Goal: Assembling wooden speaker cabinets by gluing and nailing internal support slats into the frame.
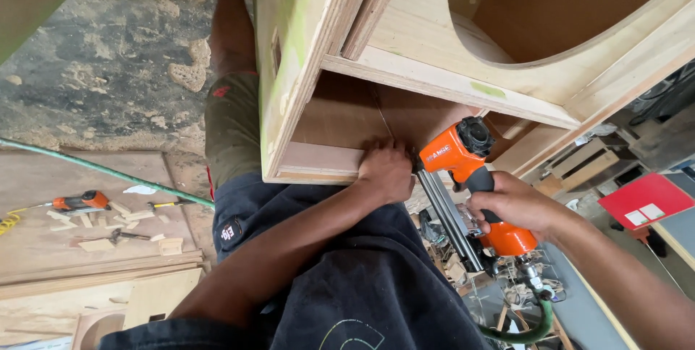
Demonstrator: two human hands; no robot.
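The right hand (515,205) is clenched around the grip of an orange pneumatic nail gun (463,176), with the tool's nose directed into the lower opening of a plywood cabinet (405,68). The gun's black cap sits at the top of the body, its metal magazine (449,220) runs diagonally down toward the person's lap, and a green air hose (536,325) joins at the base of the grip and curls away below. The left hand (386,170) lies just beside the nose of the gun, fingers bent and pressing on a thin pale wood strip (318,160) that sits along the lower front edge of the cabinet; it bears on the strip rather than wrapping around it. The cabinet is unfinished, with layered ply edges, a large round cut-out (550,10) in its upper panel and a green smear on its side face. The person wears a dark garment (362,285) and stands close against the cabinet. To the left, on a plywood sheet on the floor (72,249), lie a second orange tool (81,201), small wood offcuts (130,214) and another run of green hose (108,173). A red flat object (646,200) lies at the right edge.
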